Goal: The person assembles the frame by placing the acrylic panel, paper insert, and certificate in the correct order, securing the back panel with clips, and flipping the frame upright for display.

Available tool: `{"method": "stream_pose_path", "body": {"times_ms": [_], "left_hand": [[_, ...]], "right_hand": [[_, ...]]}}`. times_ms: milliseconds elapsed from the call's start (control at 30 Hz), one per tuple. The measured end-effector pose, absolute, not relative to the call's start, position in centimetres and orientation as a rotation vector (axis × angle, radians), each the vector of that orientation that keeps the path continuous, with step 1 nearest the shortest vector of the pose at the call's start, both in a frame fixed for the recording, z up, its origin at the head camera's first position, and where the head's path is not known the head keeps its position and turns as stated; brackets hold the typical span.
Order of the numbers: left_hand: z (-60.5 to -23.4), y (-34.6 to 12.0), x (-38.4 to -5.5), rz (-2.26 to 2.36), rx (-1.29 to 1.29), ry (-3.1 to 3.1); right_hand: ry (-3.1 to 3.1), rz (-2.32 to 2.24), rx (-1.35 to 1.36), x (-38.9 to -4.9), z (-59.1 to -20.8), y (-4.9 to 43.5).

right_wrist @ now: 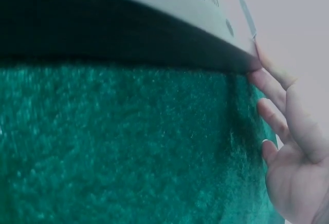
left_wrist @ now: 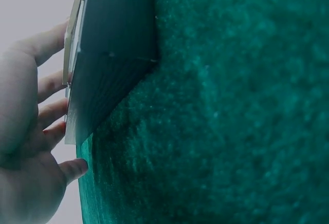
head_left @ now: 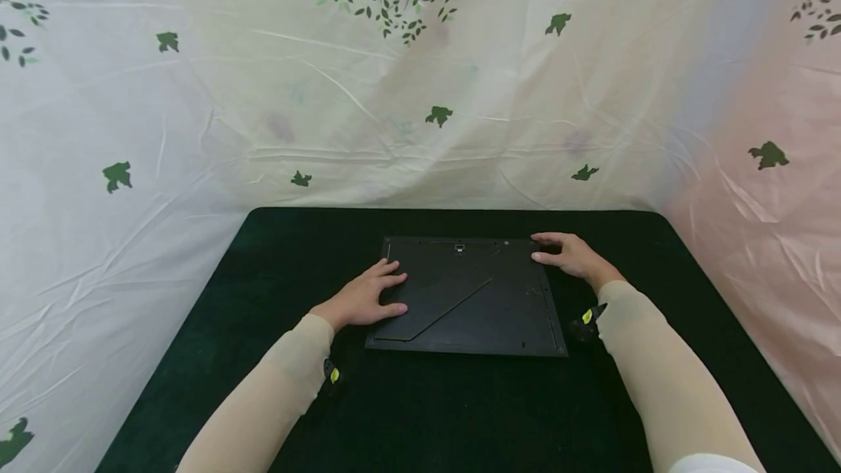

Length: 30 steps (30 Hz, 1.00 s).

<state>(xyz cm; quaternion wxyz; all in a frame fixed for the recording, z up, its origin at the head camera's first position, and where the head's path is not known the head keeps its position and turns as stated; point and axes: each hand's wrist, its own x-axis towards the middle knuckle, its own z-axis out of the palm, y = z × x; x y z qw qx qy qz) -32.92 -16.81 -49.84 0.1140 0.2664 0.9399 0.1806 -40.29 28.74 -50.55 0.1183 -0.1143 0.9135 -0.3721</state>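
Observation:
A flat black rectangular panel (head_left: 473, 312) lies on the dark green table, with a thin bent rod across its face and a small metal fitting by its far edge. My left hand (head_left: 366, 296) rests on the panel's left side, its fingers spread over the edge. In the left wrist view, that hand (left_wrist: 31, 126) lies along the panel's face, beside its thick side wall (left_wrist: 113, 70). At the far right corner, my right hand (head_left: 574, 258) touches the panel with extended fingertips. The right wrist view shows this hand (right_wrist: 295, 147) with its fingertips at the corner, the other fingers loosely bent.
The dark green table (head_left: 460, 414) has rounded far corners. Behind it and at both sides hangs a pale cloth (head_left: 368, 108) printed with leaves and green bird shapes. A small black wrist camera (head_left: 587, 323) sits under the right wrist, another (head_left: 332, 377) under the left.

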Motion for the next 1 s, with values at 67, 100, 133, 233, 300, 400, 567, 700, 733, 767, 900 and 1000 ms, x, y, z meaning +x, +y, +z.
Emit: {"method": "stream_pose_path", "body": {"times_ms": [67, 100, 133, 233, 300, 400, 567, 700, 733, 767, 900, 1000], "left_hand": [[-49.9, -16.8, -32.9, 0.532, 0.787, 2.756], [-49.9, -16.8, -32.9, 0.531, 0.790, 2.756], [-49.9, -16.8, -32.9, 0.532, 0.791, 2.756], [-49.9, -16.8, -32.8, 0.527, 0.794, 2.751], [-49.9, -16.8, -32.7, 0.527, 0.793, 2.748], [-49.8, -16.8, -32.7, 0.536, 0.793, 2.748], [-49.8, -16.9, -32.7, 0.547, 0.799, 2.749], [-49.8, -16.8, -32.7, 0.558, 0.801, 2.743], [-49.8, -16.8, -32.7, 0.562, 0.802, 2.741], [-49.9, -16.8, -32.7, 0.563, 0.802, 2.738], [-50.0, -16.8, -32.7, 0.558, 0.798, 2.733], [-49.9, -16.9, -32.7, 0.560, 0.796, 2.736]], "right_hand": [[2.675, -1.094, -0.336, -40.2, -50.5, 28.6], [2.673, -1.099, -0.332, -40.2, -50.5, 28.5], [2.672, -1.098, -0.328, -40.2, -50.5, 28.5], [2.661, -1.100, -0.315, -40.1, -50.4, 28.4], [2.653, -1.099, -0.298, -40.0, -50.4, 28.4], [2.648, -1.102, -0.281, -40.1, -50.3, 28.3], [2.687, -1.053, -0.333, -39.5, -49.9, 28.2], [2.720, -1.012, -0.339, -38.0, -49.0, 28.9], [2.728, -0.995, -0.338, -37.4, -48.8, 29.2], [2.734, -0.977, -0.343, -36.8, -48.6, 29.5], [2.771, -0.882, -0.414, -34.1, -48.1, 30.6], [2.803, -0.833, -0.544, -32.1, -48.0, 31.0]]}}
